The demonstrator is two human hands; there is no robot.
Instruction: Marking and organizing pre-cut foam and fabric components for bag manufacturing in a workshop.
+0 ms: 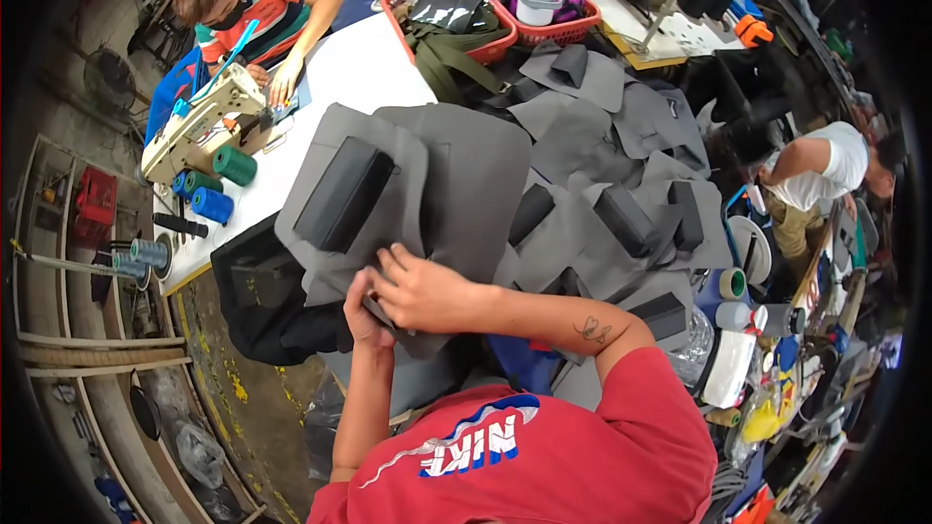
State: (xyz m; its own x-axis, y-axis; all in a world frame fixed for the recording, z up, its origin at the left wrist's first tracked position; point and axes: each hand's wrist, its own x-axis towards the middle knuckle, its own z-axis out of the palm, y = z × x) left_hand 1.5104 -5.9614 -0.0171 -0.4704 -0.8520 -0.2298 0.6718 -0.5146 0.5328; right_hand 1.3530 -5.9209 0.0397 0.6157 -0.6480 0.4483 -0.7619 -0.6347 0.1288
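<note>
My left hand [369,315] is closed on the lower edge of a grey fabric panel [400,209], thumb up and fingers curled. Just to its right, my right hand [427,293] pinches the same edge, its fingertips close to the left thumb. A raised, dark box-shaped pocket [345,194] sits on the panel's upper face. Behind and to the right lies a second, plain grey panel [476,165], partly covered by the first. The material between my fingers is mostly hidden.
Several grey panels with dark pockets [626,218] are heaped on the right. A co-worker [257,15] works at a sewing machine [209,126] on the white table [374,58], near thread cones [235,165]. Red baskets [500,47] stand behind; another person [815,170] bends at far right.
</note>
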